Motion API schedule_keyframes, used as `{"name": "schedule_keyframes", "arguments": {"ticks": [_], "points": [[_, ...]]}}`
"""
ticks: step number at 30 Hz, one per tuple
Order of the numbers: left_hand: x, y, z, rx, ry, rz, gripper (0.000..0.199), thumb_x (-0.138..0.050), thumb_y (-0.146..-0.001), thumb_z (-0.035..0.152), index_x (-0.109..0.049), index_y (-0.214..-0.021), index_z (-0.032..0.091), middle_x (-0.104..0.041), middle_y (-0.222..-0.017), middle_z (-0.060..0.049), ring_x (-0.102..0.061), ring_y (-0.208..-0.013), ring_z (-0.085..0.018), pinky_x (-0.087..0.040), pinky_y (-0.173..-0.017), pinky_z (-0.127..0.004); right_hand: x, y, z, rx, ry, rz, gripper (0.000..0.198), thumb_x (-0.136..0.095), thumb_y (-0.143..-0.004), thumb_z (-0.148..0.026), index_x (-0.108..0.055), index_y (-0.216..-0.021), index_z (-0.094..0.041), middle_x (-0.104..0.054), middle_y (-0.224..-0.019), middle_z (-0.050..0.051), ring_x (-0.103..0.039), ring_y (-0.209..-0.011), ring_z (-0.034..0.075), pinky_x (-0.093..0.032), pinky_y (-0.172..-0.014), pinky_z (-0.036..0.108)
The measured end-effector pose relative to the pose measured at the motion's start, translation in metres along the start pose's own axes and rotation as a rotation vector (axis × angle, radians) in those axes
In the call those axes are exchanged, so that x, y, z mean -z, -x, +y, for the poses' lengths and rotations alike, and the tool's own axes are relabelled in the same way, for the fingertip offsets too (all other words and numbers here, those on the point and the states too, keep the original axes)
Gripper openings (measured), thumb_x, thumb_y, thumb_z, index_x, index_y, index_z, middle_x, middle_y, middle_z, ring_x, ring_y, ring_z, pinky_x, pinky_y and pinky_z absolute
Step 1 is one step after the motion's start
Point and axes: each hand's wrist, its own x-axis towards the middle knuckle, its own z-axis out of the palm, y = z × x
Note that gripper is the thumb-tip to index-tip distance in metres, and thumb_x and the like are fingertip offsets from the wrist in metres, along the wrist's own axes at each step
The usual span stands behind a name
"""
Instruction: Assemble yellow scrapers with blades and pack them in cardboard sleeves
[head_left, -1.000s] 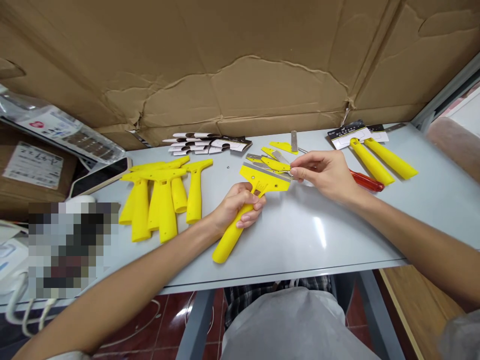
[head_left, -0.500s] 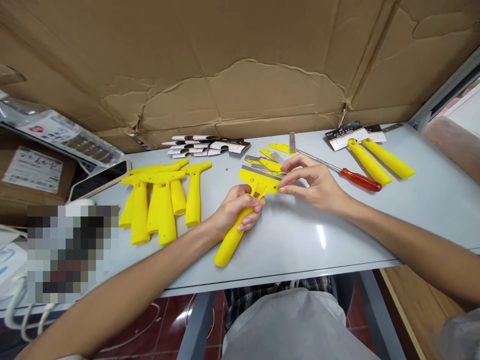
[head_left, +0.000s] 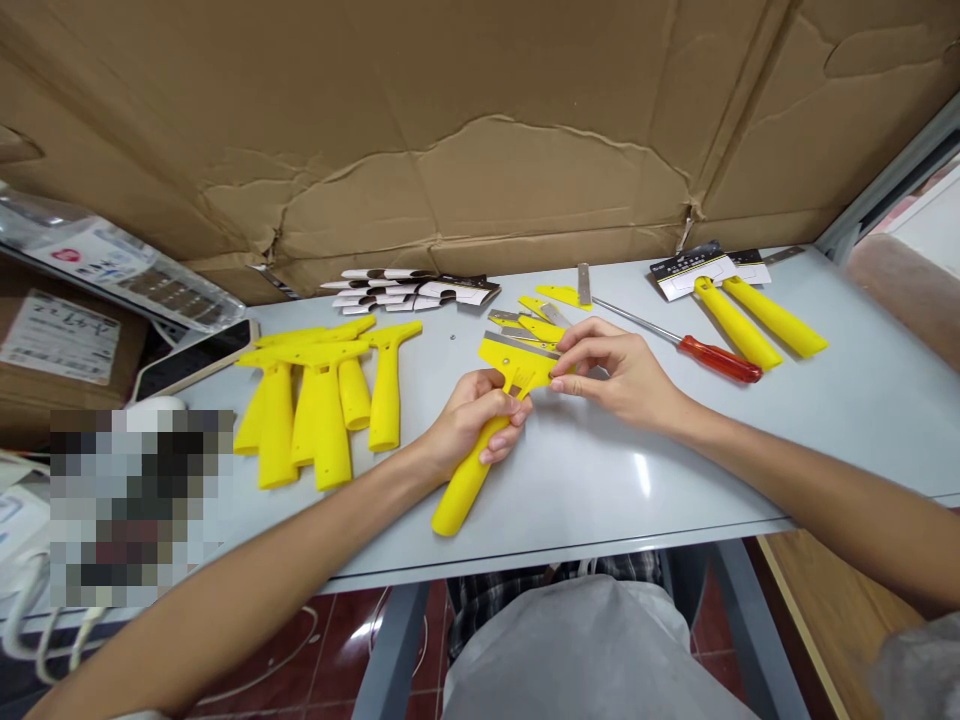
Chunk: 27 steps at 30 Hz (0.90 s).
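My left hand (head_left: 487, 415) is wrapped around the neck of a yellow plastic scraper (head_left: 465, 485), its handle slanting toward me and its head turned up. A metal blade (head_left: 517, 343) lies along the top edge of the head, and a small screw or hole shows on the left of it. My right hand (head_left: 607, 372) has its thumb and fingertips closed at the right corner of the head; whatever they pinch is hidden. Just behind the head lie loose yellow clamp plates (head_left: 541, 328) and metal blades (head_left: 583, 284).
Several yellow scraper handles (head_left: 331, 425) are grouped on the left. Folded cards (head_left: 412, 292) lie at the back. A red-handled screwdriver (head_left: 718, 360) rests right of centre, beside two carded scrapers (head_left: 739, 325). A phone (head_left: 196, 360) lies far left; cardboard (head_left: 480, 200) stands behind the table.
My right thumb and fingertips have moved slightly left, onto the right corner of the scraper's head. My left hand keeps its grip, and the scraper has barely shifted.
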Motion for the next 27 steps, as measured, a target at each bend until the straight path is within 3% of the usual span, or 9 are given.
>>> {"name": "schedule_keyframes", "arguments": {"ticks": [6,18,27], "points": [[-0.003,0.0,0.001,-0.012,0.011,0.016,0.021,-0.074,-0.066,0.028,-0.056,-0.065,0.017,-0.05,-0.049,0.004,-0.035,-0.032,-0.005,-0.029,-0.028,-0.018,-0.001,0.0,-0.002,-0.015,-0.007,0.004,0.03,-0.089,-0.079,-0.048,-0.083,-0.088,-0.02,-0.067,-0.116,0.008,-0.063,-0.095,0.012,-0.055,-0.079,0.028],[-0.001,0.0,-0.001,0.011,-0.02,0.007,0.018,-0.07,-0.067,0.029,-0.057,-0.063,0.017,-0.044,-0.04,0.005,-0.032,-0.029,-0.006,-0.028,-0.029,-0.018,-0.002,0.006,-0.009,0.169,0.216,0.023,0.015,-0.074,-0.091,-0.033,-0.082,-0.092,-0.02,-0.073,-0.116,0.006,-0.07,-0.106,0.016,-0.057,-0.085,0.03],[-0.002,0.001,-0.001,-0.004,-0.026,0.017,0.019,-0.071,-0.067,0.03,-0.057,-0.066,0.017,-0.046,-0.042,0.005,-0.034,-0.029,-0.006,-0.029,-0.03,-0.018,-0.007,0.006,-0.011,0.02,0.137,0.021,0.02,-0.072,-0.089,-0.036,-0.08,-0.091,-0.017,-0.072,-0.118,0.009,-0.068,-0.099,0.014,-0.054,-0.077,0.027]]}}
